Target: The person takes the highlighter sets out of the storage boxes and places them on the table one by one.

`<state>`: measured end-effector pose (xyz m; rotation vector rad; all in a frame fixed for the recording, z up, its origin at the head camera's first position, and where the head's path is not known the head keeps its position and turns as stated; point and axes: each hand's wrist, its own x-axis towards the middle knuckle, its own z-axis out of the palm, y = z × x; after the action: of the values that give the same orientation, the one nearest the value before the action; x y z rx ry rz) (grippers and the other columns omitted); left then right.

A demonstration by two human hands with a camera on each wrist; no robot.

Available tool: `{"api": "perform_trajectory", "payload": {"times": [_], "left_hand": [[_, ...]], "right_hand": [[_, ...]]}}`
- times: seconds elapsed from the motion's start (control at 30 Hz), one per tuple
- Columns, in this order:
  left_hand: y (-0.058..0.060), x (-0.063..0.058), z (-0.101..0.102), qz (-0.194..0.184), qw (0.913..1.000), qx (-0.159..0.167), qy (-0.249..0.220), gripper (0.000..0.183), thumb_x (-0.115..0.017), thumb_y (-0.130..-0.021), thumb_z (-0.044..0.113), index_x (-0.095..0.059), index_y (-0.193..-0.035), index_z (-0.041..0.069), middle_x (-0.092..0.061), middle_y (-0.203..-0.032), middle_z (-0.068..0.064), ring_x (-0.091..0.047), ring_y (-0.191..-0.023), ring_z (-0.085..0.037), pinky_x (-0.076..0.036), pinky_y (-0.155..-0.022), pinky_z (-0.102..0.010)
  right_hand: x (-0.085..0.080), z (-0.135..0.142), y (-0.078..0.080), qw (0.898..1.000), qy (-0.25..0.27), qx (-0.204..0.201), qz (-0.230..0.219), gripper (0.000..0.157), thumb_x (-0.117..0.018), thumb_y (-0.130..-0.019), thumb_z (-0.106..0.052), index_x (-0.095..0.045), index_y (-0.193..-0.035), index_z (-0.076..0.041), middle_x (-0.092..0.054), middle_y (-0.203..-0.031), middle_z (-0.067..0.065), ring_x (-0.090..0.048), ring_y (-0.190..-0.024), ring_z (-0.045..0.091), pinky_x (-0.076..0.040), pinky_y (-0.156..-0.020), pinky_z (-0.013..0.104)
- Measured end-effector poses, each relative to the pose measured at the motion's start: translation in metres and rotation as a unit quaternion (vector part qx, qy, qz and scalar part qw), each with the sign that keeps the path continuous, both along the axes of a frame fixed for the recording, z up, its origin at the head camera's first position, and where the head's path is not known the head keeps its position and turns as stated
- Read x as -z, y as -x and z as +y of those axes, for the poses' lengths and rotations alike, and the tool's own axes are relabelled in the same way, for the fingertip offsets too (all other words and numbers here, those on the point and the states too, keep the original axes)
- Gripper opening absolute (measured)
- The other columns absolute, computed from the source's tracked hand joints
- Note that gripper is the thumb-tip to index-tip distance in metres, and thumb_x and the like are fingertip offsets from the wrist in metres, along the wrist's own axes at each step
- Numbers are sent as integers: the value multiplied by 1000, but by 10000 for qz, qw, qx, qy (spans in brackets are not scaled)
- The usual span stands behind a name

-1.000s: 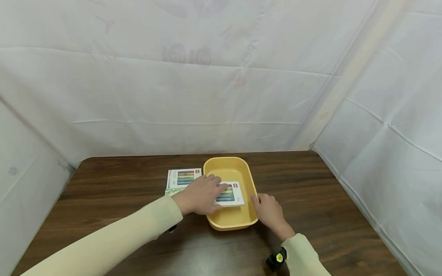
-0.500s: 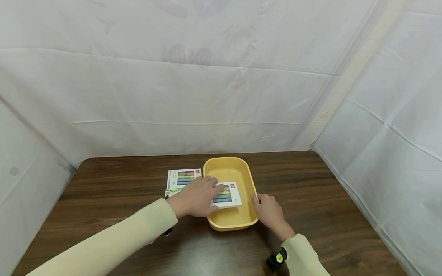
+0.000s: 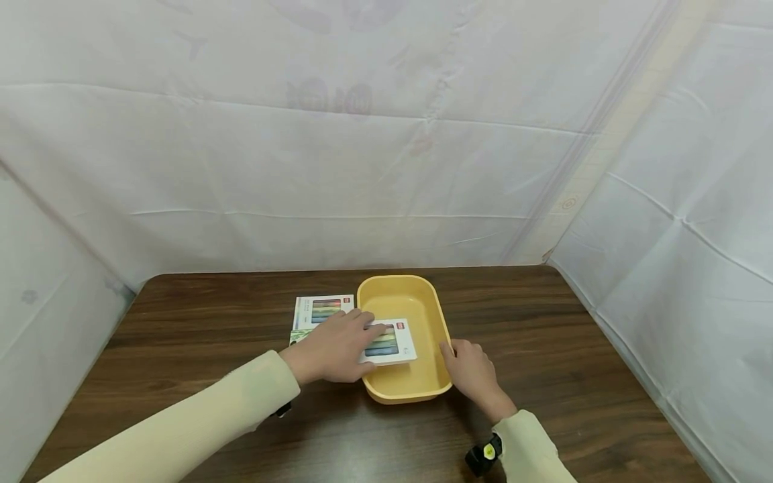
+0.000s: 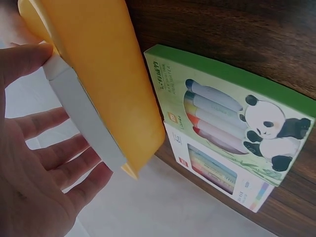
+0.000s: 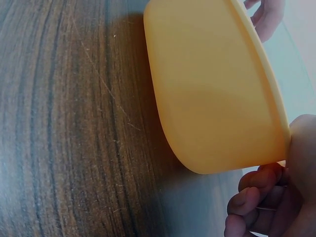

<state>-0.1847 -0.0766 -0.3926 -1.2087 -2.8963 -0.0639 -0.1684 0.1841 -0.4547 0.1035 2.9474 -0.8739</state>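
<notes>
My left hand (image 3: pixel 335 347) grips a white box of highlighters (image 3: pixel 403 341) by its left part, thumb on one edge and fingers on the other. A coloured window shows on the box's top face. It overlaps the left rim of a yellow plastic basin (image 3: pixel 406 389); in the left wrist view, its white side (image 4: pixel 84 111) lies right along that rim. On the basin's right side, my right hand (image 3: pixel 476 377) grips the rim, thumb over the edge and fingers curled outside. In the right wrist view, the basin's outer wall (image 5: pixel 212 98) fills the middle.
Left of the basin lie a green panda highlighter box (image 4: pixel 224 116) and another white highlighter box (image 3: pixel 306 311), partly hidden by my left hand in the head view. The dark wooden table (image 3: pixel 543 322) meets a white cloth backdrop (image 3: pixel 386 168) behind and at the sides.
My left hand and the white highlighter box have slid a little to the left across the basin. My right hand and the basin stay where they were.
</notes>
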Motion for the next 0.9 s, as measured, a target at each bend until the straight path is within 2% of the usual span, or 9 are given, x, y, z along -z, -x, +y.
{"api": "perform_trajectory", "payload": {"times": [0.1, 0.3, 0.53, 0.9], "left_hand": [[-1, -1, -3, 45, 10000, 12, -5, 59, -62, -87, 48, -53, -136, 17, -56, -131, -11, -55, -119, -26, -47, -96, -47], [-3, -2, -7, -163, 9998, -94, -26, 61, -61, -88, 48, -51, -139, 17, -54, -136, -12, -53, -124, -28, -45, -101, -48], [-4, -4, -12, -198, 9996, -102, -163, 59, -64, -87, 46, -52, -137, 17, -55, -134, -12, -55, -120, -28, -45, -101, -47], [-5, -4, -14, -364, 9991, -184, -123, 61, -61, -89, 46, -49, -141, 16, -51, -140, -12, -54, -123, -30, -44, -103, -46]], "right_hand": [[0, 0, 0, 10000, -8, -17, 1, 35, -47, -101, -32, -63, -76, -14, -53, -58, 0, -49, -50, 14, -36, -46, 28], [0, 1, 0, 10000, -2, -18, 18, 35, -47, -101, -33, -62, -75, -14, -53, -58, 0, -49, -50, 14, -36, -46, 28], [-1, 0, -1, 10000, 54, 19, -15, 36, -46, -101, -32, -60, -73, -14, -51, -57, 0, -48, -50, 14, -35, -46, 28], [-2, -1, -2, 10000, 60, -6, -36, 39, -45, -101, -31, -56, -68, -14, -50, -56, 0, -46, -48, 14, -35, -45, 28]]}}
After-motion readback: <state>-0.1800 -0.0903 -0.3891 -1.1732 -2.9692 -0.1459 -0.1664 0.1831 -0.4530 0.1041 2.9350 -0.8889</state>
